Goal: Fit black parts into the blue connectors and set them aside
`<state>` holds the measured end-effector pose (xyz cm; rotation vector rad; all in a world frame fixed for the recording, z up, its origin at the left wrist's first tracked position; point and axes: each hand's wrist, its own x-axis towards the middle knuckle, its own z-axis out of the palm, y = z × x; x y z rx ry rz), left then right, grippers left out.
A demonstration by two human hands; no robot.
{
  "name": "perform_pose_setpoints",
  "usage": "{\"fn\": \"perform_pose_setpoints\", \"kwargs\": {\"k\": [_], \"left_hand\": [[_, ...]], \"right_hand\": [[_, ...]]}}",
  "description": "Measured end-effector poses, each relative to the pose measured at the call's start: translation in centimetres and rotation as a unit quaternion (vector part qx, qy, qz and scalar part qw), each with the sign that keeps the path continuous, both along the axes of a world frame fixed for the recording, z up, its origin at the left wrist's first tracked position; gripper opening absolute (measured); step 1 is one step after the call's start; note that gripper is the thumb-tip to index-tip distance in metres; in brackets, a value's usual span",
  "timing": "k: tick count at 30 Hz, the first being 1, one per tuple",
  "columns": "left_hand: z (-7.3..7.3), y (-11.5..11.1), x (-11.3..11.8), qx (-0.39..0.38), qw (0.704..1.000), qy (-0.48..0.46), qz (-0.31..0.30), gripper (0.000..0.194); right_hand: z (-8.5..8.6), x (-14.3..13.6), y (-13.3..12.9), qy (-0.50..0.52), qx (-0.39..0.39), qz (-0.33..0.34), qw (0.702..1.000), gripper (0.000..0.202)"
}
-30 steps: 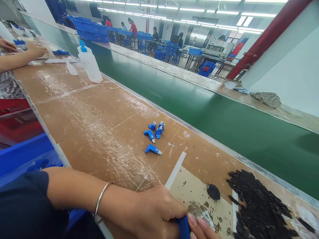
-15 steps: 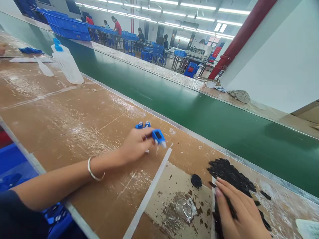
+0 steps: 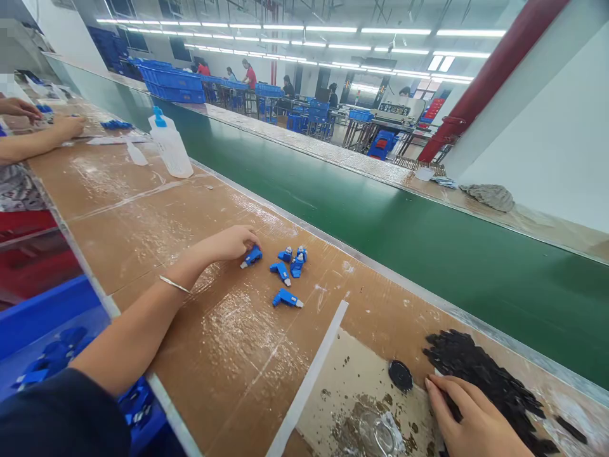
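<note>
My left hand (image 3: 238,243) is closed around the end of a blue plastic piece (image 3: 251,256) with a pale tip, low over the brown tabletop. Several more blue pieces lie just right of it, among them an angled one (image 3: 287,298). My right hand (image 3: 469,416) is at the lower right, thumb and forefinger together, with a black strip (image 3: 451,406) showing between thumb and fingers. Beside and behind it spreads a pile of black strips (image 3: 480,368). Left of it are a round black cap (image 3: 400,376) and a small clear dish (image 3: 378,435) on a stained sheet.
A green conveyor belt (image 3: 333,203) runs behind the table. A white squeeze bottle (image 3: 171,149) stands at the back left, near a co-worker's hands (image 3: 66,127). Below the table's left edge is a blue bin (image 3: 52,330) with blue parts. White tape (image 3: 309,381) crosses the tabletop.
My left hand has moved left, away from the tape, uncovering blue pieces on the table. My right hand stays by the black strips. The view has shifted, bringing a co-worker's hands in.
</note>
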<state>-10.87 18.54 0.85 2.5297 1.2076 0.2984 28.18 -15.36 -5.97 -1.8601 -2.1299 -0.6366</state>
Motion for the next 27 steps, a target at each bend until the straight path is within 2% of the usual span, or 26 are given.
{"fn": "perform_pose_setpoints", "kwargs": {"k": [3,6,8,9,10,11,13,16,17,18,19,21,23,27], "left_hand": [[0.0,-0.5,0.7,0.041,0.999,-0.011,-0.007,0.037],[0.4,-2.8,3.0,0.097,0.993,-0.054,-0.03,0.037],[0.5,-5.4,4.8,0.094,0.988,-0.068,-0.101,0.027],[0.4,-6.8,5.6,0.084,0.982,-0.072,-0.153,0.023],[0.3,-8.2,6.3,0.076,0.971,-0.071,-0.217,0.021],[0.0,-9.4,6.8,0.075,0.962,-0.057,-0.256,0.018],[-0.7,-11.2,7.5,0.09,0.951,-0.015,-0.295,0.017],[-1.6,-12.2,7.8,0.116,0.948,0.041,-0.293,0.018],[-1.8,-12.1,7.8,0.122,0.948,0.048,-0.288,0.018],[-2.0,-12.0,7.8,0.126,0.949,0.049,-0.284,0.018],[-2.0,-11.8,7.7,0.13,0.95,0.045,-0.281,0.018],[-2.0,-11.5,7.6,0.135,0.95,0.038,-0.279,0.018],[-1.9,-11.3,7.6,0.138,0.95,0.043,-0.276,0.018],[-2.2,-10.9,7.6,0.124,0.951,0.065,-0.277,0.014]], "right_hand": [[-0.2,0.0,-0.1,0.041,0.001,-0.029,0.999,0.039],[0.1,-0.3,-0.4,0.079,0.006,-0.056,0.995,0.035],[0.9,-0.8,-0.7,0.153,-0.004,-0.107,0.982,0.033],[1.4,-1.2,-0.9,0.216,-0.015,-0.144,0.966,0.034],[2.0,-1.6,-1.0,0.293,-0.028,-0.183,0.938,0.038],[2.6,-2.0,-1.1,0.384,-0.036,-0.215,0.897,0.043],[3.6,-3.0,-1.2,0.57,-0.024,-0.235,0.787,0.05],[4.3,-3.7,-1.2,0.778,0.028,-0.215,0.59,0.053],[4.2,-3.7,-1.2,0.814,0.042,-0.21,0.541,0.052],[4.1,-3.5,-1.3,0.834,0.05,-0.204,0.51,0.049],[4.0,-3.4,-1.4,0.846,0.054,-0.192,0.494,0.046],[3.6,-3.0,-1.6,0.855,0.048,-0.149,0.494,0.036],[3.4,-2.9,-1.7,0.854,0.031,-0.105,0.509,0.027],[3.7,-3.7,-1.7,0.835,0.034,-0.065,0.546,0.014]]}}
